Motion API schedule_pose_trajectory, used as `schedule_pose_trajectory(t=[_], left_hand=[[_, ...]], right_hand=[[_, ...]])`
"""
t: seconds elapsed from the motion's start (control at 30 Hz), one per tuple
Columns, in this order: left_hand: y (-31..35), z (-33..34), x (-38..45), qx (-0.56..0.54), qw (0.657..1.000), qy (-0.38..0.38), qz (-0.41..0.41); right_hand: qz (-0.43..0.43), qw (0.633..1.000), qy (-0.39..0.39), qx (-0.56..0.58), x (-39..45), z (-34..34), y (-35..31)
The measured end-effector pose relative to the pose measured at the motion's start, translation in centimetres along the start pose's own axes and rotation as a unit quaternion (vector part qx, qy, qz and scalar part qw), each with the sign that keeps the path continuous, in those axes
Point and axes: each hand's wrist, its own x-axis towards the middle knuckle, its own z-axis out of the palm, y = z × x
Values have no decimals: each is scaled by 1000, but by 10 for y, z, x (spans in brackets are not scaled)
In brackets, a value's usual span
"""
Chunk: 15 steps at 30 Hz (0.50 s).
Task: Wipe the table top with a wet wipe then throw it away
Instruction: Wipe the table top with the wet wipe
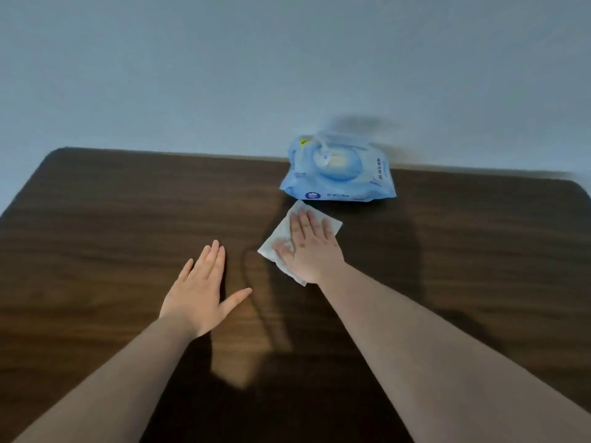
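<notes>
A dark wood-grain table (96,219) with rounded far corners fills the lower part of the view, pushed up against a plain pale wall (224,59). Both bare forearms reach in from the near edge.

The right hand (308,247) lies flat, palm down, fingers spread and stretched out, pressing on a white wet wipe (300,209). The wipe is spread out on the table top under the palm, its corners showing beyond the fingertips, on the thumb side and beside the wrist. The hand is not curled around it; it only presses it down against the wood.

The left hand (204,289) is open too, palm down on the bare table, fingers together and thumb held out to the side. It has nothing in it and sits apart from the wipe, to its left and nearer the person.

Just beyond the wipe, near the far edge of the table, sits a light blue pack of wipes (339,174) with a round lid on top. A white sheet appears to stick up from the lid, though it is blurred.
</notes>
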Motion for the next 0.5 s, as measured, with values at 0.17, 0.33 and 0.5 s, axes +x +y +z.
schedule_pose_trajectory(t=[0.17, 0.33, 0.5], left_hand=[[-100, 17, -59, -52, 987, 19, -152], [-161, 33, -95, -53, 976, 33, -208], [-170, 41, -94, -68, 976, 58, -198]], right_hand=[[-109, 993, -20, -32, 38, 11, -122], [-186, 982, -8, -41, 74, 22, -230], [-218, 972, -11, -85, 112, 25, -309]])
